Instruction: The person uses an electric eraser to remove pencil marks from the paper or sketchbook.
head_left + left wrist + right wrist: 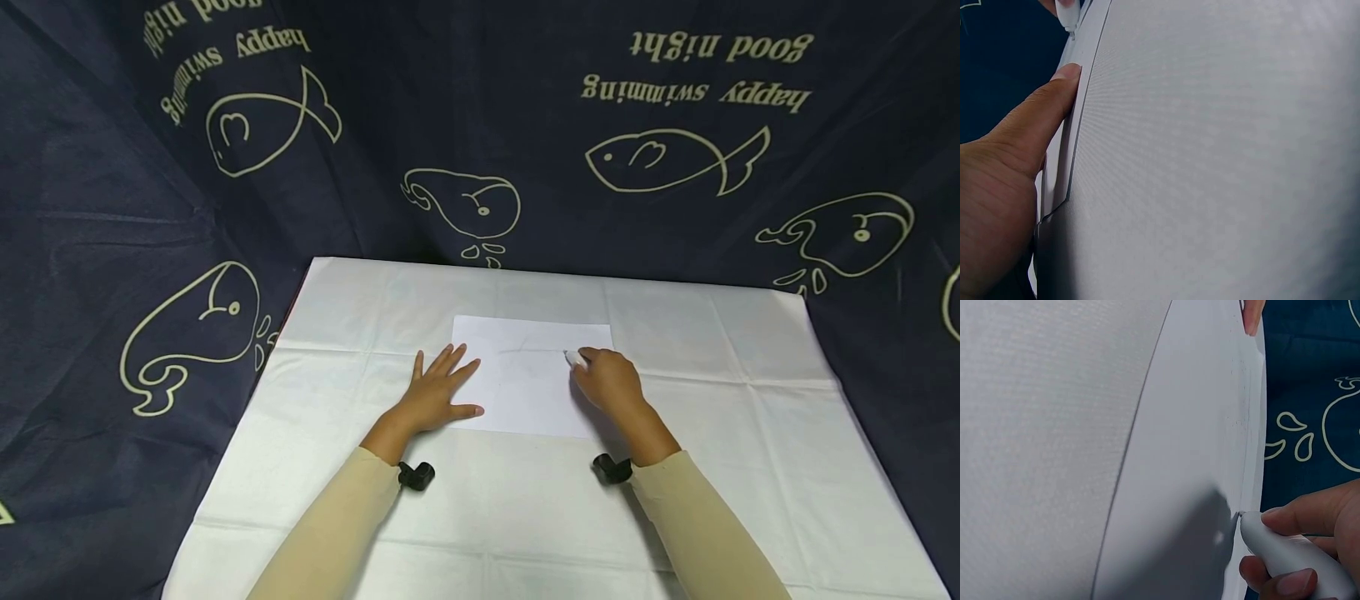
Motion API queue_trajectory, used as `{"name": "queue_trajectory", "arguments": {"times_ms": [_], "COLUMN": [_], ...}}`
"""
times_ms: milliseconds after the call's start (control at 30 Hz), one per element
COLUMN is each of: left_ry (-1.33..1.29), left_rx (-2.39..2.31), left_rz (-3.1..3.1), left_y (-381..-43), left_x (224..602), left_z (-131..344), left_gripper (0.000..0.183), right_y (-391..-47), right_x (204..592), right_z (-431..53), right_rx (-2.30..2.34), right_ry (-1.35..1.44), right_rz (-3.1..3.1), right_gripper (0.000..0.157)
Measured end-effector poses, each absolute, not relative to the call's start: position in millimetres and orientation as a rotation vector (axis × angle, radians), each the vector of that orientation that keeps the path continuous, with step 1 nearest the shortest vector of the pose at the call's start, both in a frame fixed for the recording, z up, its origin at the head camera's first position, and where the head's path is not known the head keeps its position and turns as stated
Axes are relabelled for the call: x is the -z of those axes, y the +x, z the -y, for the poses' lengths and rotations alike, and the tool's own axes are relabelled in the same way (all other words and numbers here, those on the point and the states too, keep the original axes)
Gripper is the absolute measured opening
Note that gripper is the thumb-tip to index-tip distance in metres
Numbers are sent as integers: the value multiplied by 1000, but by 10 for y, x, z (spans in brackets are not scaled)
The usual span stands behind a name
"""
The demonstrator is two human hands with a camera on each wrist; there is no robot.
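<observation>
A white sheet of paper (525, 400) lies on the white cloth, with a few thin, faint lines near its far side. My left hand (431, 398) rests on the sheet's left side, fingers spread and straight; the left wrist view shows its thumb (1054, 103) along the near edge. On the right side of the paper, my right hand (613, 385) grips a white, thick-bodied correction pen (1291, 550). Its small metal tip touches the paper at the right end of a long faint line. The palm side of my right hand is hidden in the head view.
Under the paper is a table covered by a creased white cloth (750, 450). Behind and at both sides hangs a dark blue curtain (555, 108) printed with fish, whales and writing. A small black camera mount (417, 477) sits at each wrist.
</observation>
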State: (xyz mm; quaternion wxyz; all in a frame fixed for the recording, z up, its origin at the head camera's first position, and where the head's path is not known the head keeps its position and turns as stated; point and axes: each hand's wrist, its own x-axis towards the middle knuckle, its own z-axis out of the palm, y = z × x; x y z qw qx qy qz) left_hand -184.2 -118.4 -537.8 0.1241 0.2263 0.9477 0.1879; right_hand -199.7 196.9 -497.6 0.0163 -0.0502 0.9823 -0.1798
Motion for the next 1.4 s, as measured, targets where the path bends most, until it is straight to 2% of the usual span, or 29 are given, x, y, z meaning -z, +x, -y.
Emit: {"name": "queue_trajectory", "arguments": {"times_ms": [1400], "left_ry": [665], "left_rx": [-549], "left_rz": [-2759], "left_y": [-1847], "left_x": [5375], "left_z": [1181], "left_gripper": [88], "right_y": [-1998], "right_x": [4962], "right_z": [-1941], "right_rx": [548], "right_ry": [-143], "right_rz": [-3036], "right_gripper": [42]}}
